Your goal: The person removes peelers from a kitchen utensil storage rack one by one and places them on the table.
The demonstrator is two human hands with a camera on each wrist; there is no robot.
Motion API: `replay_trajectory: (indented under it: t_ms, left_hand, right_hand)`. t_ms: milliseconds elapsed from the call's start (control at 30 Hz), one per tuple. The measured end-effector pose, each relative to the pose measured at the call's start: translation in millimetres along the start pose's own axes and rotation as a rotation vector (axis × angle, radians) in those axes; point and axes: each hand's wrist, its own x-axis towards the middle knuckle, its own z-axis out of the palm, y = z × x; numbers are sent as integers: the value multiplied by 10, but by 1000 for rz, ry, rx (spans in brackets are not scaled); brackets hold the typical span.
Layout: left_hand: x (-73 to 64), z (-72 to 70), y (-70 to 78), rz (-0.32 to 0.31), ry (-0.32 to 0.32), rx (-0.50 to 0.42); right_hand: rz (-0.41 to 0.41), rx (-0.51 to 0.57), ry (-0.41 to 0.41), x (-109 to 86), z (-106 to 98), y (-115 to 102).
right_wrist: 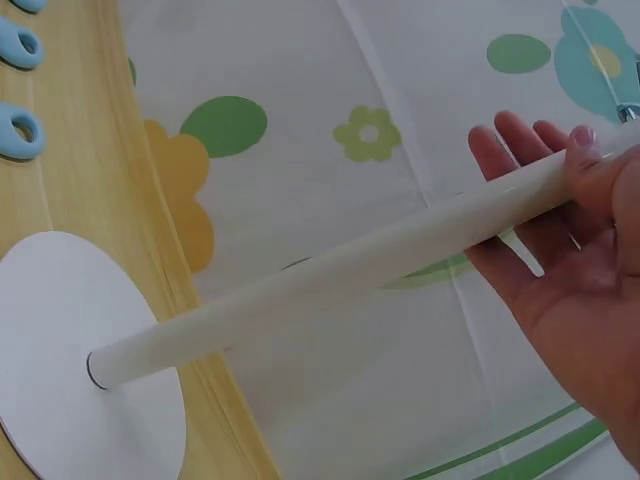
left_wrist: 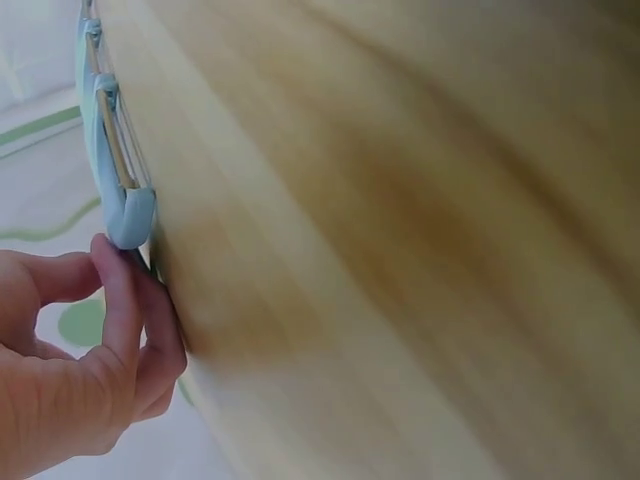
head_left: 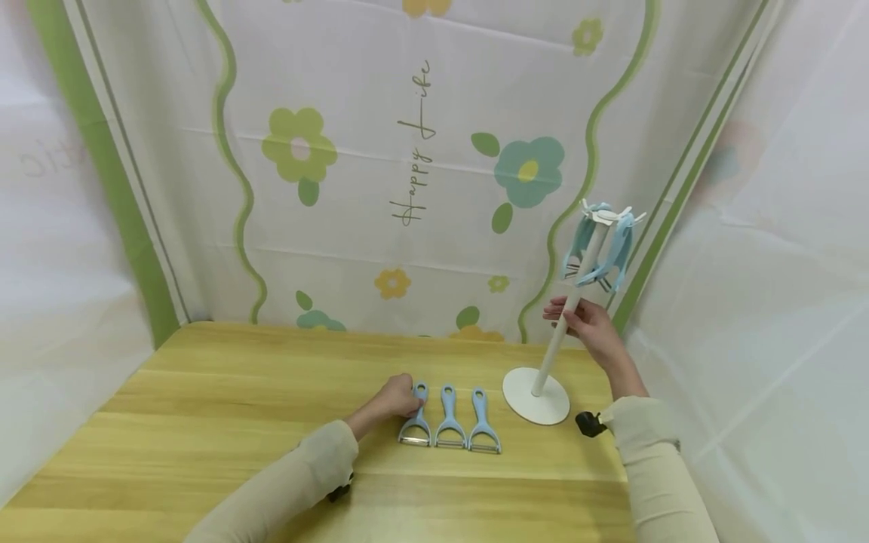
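Observation:
Three light-blue Y-shaped peelers lie in a row on the wooden table: a left peeler (head_left: 419, 414), a middle peeler (head_left: 449, 408) and a right peeler (head_left: 480, 409). My left hand (head_left: 394, 397) pinches the left peeler by its handle, the fingertips partly covering it. In the left wrist view, thumb and fingers meet right beside that peeler's head (left_wrist: 128, 218). A white stand (head_left: 555, 348) with a round base rises at the right. Around its pole, below the top hooks, my right hand (head_left: 592, 328) has thumb and fingers on opposite sides. More blue peelers (head_left: 621, 243) hang from the hooks.
The wooden table (head_left: 170, 422) ends at a flowered curtain (head_left: 366, 173) behind. White cloth (head_left: 767, 302) closes in the right side, close to my right arm. The stand's round base (head_left: 523, 396) sits just right of the peeler row.

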Motion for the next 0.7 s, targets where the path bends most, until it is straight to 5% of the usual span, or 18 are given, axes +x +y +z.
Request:
replay_trajectory:
  t_ms: [233,433,700]
  left_hand:
    - [-12,-26,1,-24,-2,-23]
    - [-26,-38,14,-58,-24,-16]
    - [-30,-95,43,-39,-28,44]
  right_hand:
    - [75,-127,73,-15,4,-65]
    - [145,-115,166,-37,45,-88]
    - [135,-154,278,-34,105,-98]
